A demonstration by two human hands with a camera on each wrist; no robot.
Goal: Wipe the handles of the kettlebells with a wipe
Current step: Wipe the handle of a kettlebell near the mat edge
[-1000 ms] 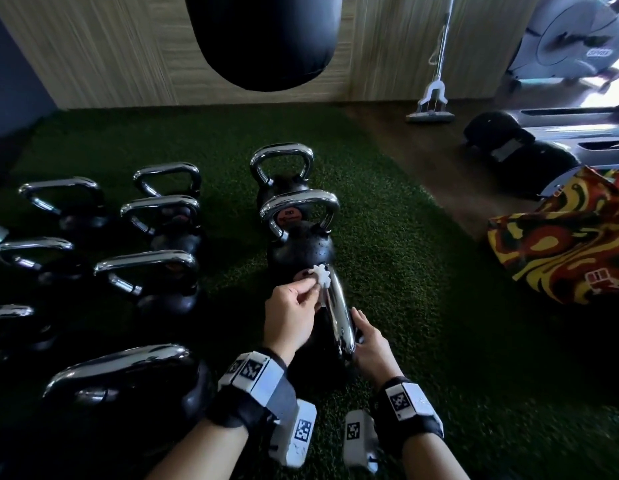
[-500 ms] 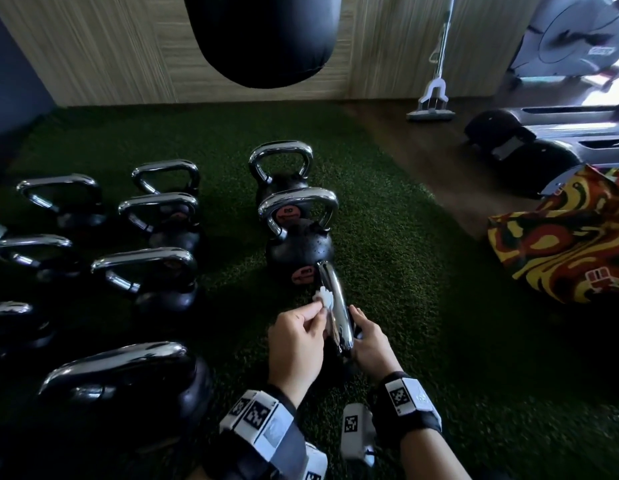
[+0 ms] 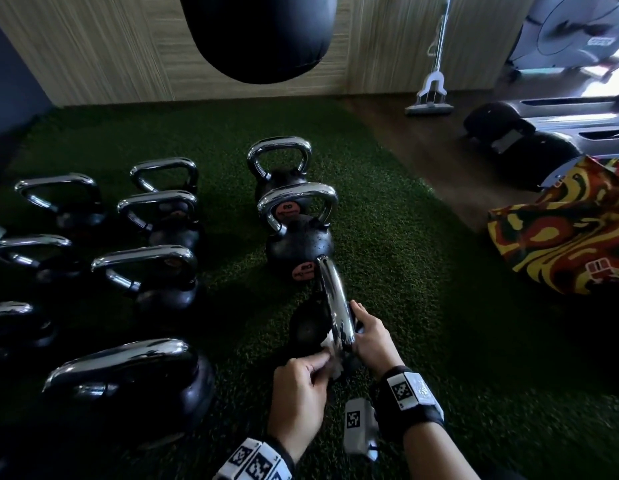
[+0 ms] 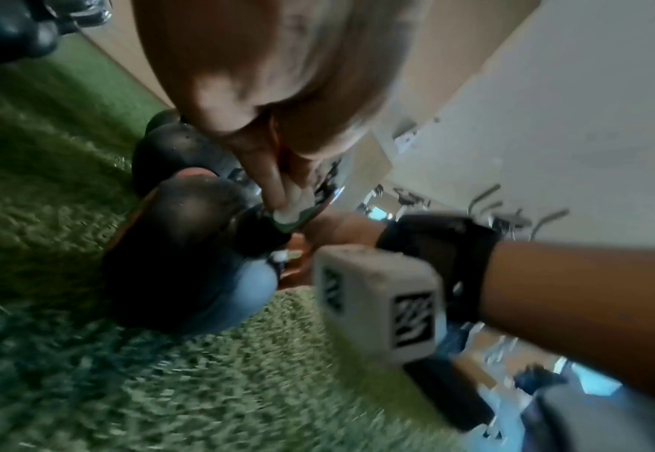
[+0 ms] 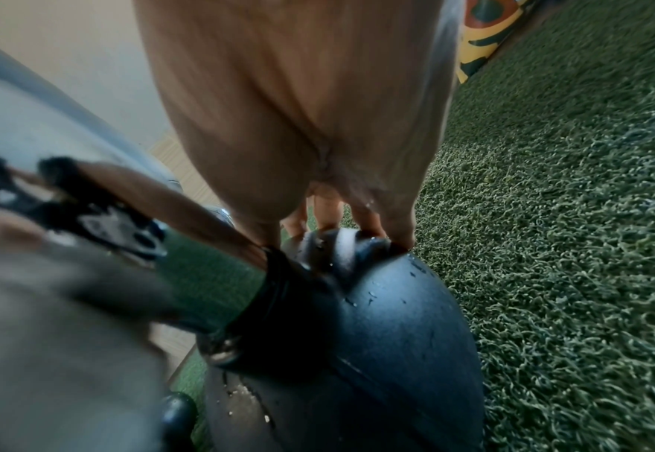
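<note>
— Hands first: how did they sit?

— Left hand (image 3: 297, 393) was low and close to the body, knuckles up, thumb and forefinger pressed together on a white wipe (image 3: 330, 351). The wipe lay against the near end of the chrome handle (image 3: 335, 306), down where it met the ball. In the left wrist view the fingertips (image 4: 283, 201) pinched a pale wad right at that joint, though the picture was blurred.

— And the right hand?

— Right hand (image 3: 368, 337) was on the other side of the handle, fingers curled around the near leg. The right wrist view showed its fingers (image 5: 399, 226) hooked onto the base of the handle atop the black ball.

— Which kettlebell (image 3: 309, 327)?

— Nearest one of the middle line, on the green turf (image 3: 422, 323). Its handle ran lengthwise away from the person, far end pointing at the next kettlebell (image 3: 299, 251) and just reaching its orange label. The ball showed dark to the left of the handle, so it seemed tipped; how far, I couldn't tell.

— What else?

— A third kettlebell (image 3: 278, 174) stood behind those two, upright. More stood in rows to the left. A punching bag (image 3: 256, 32) hung overhead, a mop (image 3: 431, 95) leaned at the wood wall, and a patterned cloth (image 3: 560, 233) lay at right.
</note>
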